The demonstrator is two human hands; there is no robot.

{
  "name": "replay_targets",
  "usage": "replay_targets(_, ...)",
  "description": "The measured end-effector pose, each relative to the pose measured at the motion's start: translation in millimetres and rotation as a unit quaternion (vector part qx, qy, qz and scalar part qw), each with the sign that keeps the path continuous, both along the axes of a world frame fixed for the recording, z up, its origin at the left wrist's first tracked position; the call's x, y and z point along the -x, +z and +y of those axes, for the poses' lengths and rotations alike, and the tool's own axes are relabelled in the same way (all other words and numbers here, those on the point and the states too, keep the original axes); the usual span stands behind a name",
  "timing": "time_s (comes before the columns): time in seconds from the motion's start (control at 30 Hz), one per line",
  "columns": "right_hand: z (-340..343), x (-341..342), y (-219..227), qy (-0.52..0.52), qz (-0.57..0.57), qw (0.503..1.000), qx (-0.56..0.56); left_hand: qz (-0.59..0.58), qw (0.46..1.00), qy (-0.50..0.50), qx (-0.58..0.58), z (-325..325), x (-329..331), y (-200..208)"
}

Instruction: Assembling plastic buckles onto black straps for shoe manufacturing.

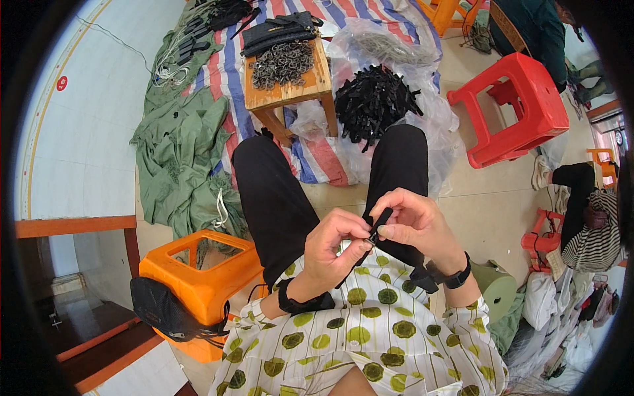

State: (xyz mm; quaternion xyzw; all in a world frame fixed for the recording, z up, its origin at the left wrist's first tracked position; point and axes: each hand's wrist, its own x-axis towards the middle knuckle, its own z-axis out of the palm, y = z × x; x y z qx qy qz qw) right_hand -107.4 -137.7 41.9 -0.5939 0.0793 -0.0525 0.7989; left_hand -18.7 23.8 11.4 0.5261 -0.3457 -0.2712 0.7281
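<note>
Above my lap, my left hand [335,243] and my right hand [417,223] meet at a short black webbing strap [381,220]. Fingertips of both hands pinch it, the right thumb pressing near its middle. A small dark metal piece seems to sit at the strap's lower end, partly hidden by the left fingers. Beyond my knees, a pile of similar black straps [373,102] lies on clear plastic. Left of that pile, many small metal rings or clasps [282,65] cover a wooden stool [267,98], with a black pouch [281,33] behind them.
An orange plastic stool [198,264] with a black bag [168,310] stands at my left. On the right is a red plastic stool [522,112]. Green cloth [181,152] lies beside the striped sheet [231,86]. Another person [535,33] is at far right.
</note>
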Motion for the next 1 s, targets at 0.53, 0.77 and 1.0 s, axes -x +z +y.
replay_targets(0.53, 3.2, -1.6, 3.1, -0.03, 0.026, 0.999, 0.007, -0.066, 0.997, 0.007, -0.031, 0.5, -2.6, 1.2)
replay_targets(0.77, 4.0, -1.2, -3.2, -0.035, 0.021, 0.999, -0.024, -0.068, 0.997, 0.014, -0.037, 2.5, -0.3, 0.7)
replay_targets(1.0, 4.6, 0.0, -1.5, -0.028, 0.02, 0.999, -0.023, -0.14, 0.987, 0.038, -0.068, 3.6, 2.1, 1.6)
